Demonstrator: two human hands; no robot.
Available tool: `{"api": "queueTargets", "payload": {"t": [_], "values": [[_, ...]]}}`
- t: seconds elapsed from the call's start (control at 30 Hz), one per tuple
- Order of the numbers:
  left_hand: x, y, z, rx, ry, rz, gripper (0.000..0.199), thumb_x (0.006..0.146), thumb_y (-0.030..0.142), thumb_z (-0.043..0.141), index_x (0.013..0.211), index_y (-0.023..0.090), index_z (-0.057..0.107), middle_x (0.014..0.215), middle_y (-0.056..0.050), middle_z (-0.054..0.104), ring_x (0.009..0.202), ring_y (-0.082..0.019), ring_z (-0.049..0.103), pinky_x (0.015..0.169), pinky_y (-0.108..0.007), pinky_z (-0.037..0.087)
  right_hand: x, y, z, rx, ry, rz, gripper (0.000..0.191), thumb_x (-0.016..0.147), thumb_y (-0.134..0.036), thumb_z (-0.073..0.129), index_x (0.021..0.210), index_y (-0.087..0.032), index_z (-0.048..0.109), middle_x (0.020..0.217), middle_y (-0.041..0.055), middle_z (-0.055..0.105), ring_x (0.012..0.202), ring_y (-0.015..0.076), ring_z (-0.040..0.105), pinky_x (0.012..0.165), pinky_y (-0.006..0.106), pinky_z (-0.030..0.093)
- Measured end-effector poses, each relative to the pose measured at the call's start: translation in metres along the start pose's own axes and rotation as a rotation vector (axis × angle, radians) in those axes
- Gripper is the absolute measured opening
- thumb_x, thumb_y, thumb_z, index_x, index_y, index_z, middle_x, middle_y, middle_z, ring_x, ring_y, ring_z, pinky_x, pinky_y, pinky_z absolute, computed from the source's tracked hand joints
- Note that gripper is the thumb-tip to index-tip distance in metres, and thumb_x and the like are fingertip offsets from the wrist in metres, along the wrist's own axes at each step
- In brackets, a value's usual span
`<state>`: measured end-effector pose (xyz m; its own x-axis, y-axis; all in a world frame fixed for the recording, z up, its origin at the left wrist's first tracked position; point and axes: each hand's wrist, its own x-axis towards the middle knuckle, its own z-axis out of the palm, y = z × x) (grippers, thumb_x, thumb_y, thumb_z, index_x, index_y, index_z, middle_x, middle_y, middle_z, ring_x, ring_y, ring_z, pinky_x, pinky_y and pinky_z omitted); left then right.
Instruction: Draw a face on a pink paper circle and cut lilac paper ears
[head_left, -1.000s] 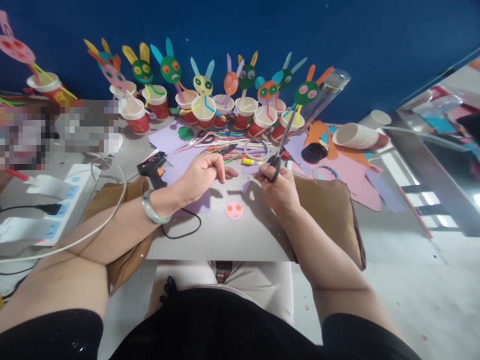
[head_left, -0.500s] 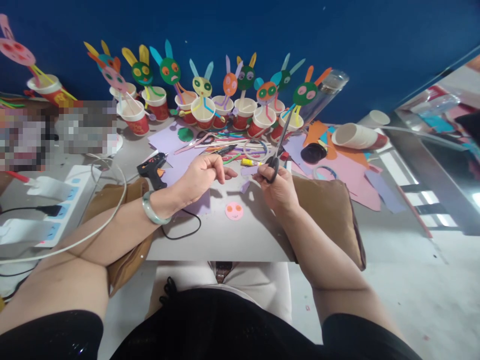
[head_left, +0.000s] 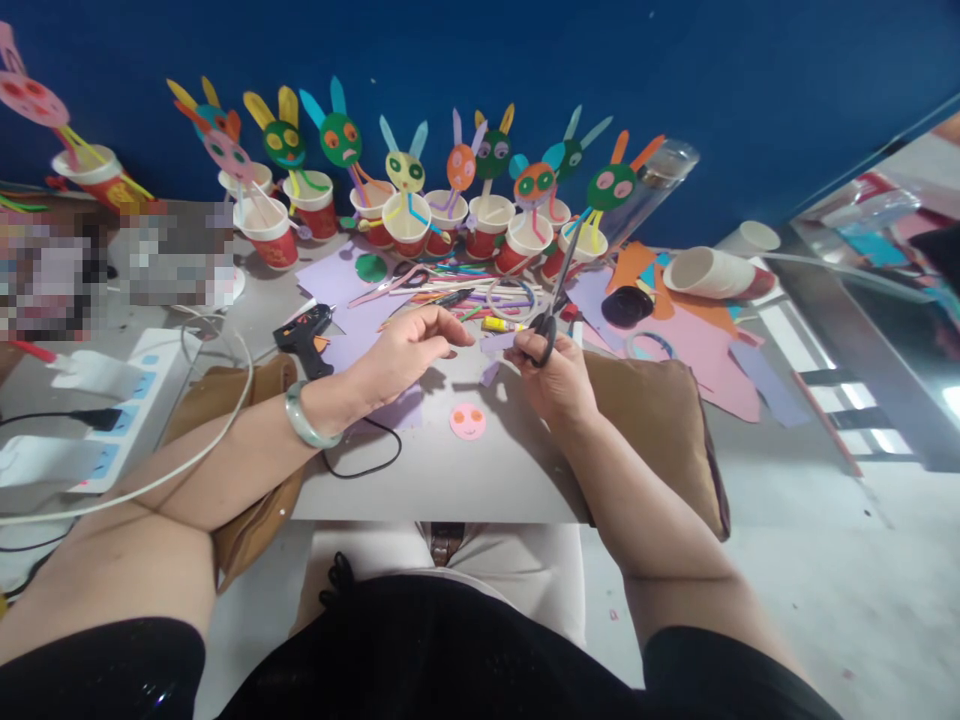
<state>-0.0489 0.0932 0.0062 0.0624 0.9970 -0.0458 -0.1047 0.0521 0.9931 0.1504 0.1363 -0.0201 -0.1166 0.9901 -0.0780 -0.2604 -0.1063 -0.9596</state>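
My right hand point(head_left: 559, 385) is closed round the black handles of a pair of scissors point(head_left: 559, 300), whose blades point up and away from me. By its fingertips are small purple paper scraps point(head_left: 490, 374); I cannot tell if the fingers touch one. Over the table, my left hand point(head_left: 409, 350) is held with thumb and fingers apart and nothing seen between them. Between and below the hands lies a round pink paper face point(head_left: 468, 421) with orange eyes and a drawn smile.
Paper cups point(head_left: 407, 228) holding paper animal figures line the blue wall. A black glue gun point(head_left: 306, 340) and purple paper lie left; a power strip point(head_left: 135, 410) stands farther left. Pens and sticks crowd the middle. At right are a black tape roll point(head_left: 628, 306), stacked cups point(head_left: 716, 274) and a brown cushion point(head_left: 660, 430).
My left hand's fingers have spread and stretched out from a more curled pose. My right hand and the scissors have hardly moved.
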Motion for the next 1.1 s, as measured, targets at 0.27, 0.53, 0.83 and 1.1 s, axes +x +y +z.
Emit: {"api": "queueTargets", "payload": {"t": [0.27, 0.53, 0.83, 1.1], "values": [[-0.0016, 0.0023, -0.0010, 0.018, -0.010, -0.015, 0.017, 0.070, 0.007, 0.058, 0.080, 0.018, 0.067, 0.093, -0.004, 0.076, 0.097, -0.018, 0.068, 0.087, -0.034, 0.054, 0.0011, 0.0031, -0.0001, -0.016, 0.018, 0.014, 0.025, 0.056, -0.029, 0.085, 0.059, -0.021, 0.062, 0.061, -0.0042, 0.052, 0.060, 0.0092, 0.048, 0.061, 0.026, 0.045], [-0.0014, 0.0021, -0.0013, 0.036, -0.018, -0.018, 0.016, 0.071, 0.007, 0.059, 0.080, 0.018, 0.068, 0.095, -0.004, 0.077, 0.097, -0.018, 0.068, 0.088, -0.035, 0.053, 0.0015, 0.0039, -0.0013, -0.018, 0.023, 0.007, 0.025, 0.057, -0.029, 0.086, 0.058, -0.021, 0.062, 0.061, -0.0038, 0.054, 0.059, 0.0086, 0.049, 0.060, 0.026, 0.044], [-0.0021, 0.0028, -0.0016, 0.046, -0.015, -0.028, 0.015, 0.072, 0.008, 0.061, 0.080, 0.018, 0.067, 0.094, -0.004, 0.077, 0.095, -0.017, 0.068, 0.088, -0.034, 0.052, 0.0011, 0.0048, -0.0023, -0.033, 0.009, 0.008, 0.023, 0.059, -0.029, 0.086, 0.059, -0.021, 0.064, 0.061, -0.0035, 0.055, 0.060, 0.0095, 0.050, 0.062, 0.027, 0.046], [-0.0012, 0.0016, -0.0020, 0.020, -0.015, -0.028, 0.014, 0.070, 0.009, 0.063, 0.079, 0.018, 0.067, 0.093, -0.003, 0.077, 0.093, -0.017, 0.068, 0.088, -0.034, 0.051, 0.0013, 0.0060, -0.0024, -0.031, 0.010, 0.009, 0.027, 0.058, -0.030, 0.087, 0.061, -0.021, 0.062, 0.062, -0.0042, 0.055, 0.059, 0.0088, 0.049, 0.061, 0.026, 0.045]]}}
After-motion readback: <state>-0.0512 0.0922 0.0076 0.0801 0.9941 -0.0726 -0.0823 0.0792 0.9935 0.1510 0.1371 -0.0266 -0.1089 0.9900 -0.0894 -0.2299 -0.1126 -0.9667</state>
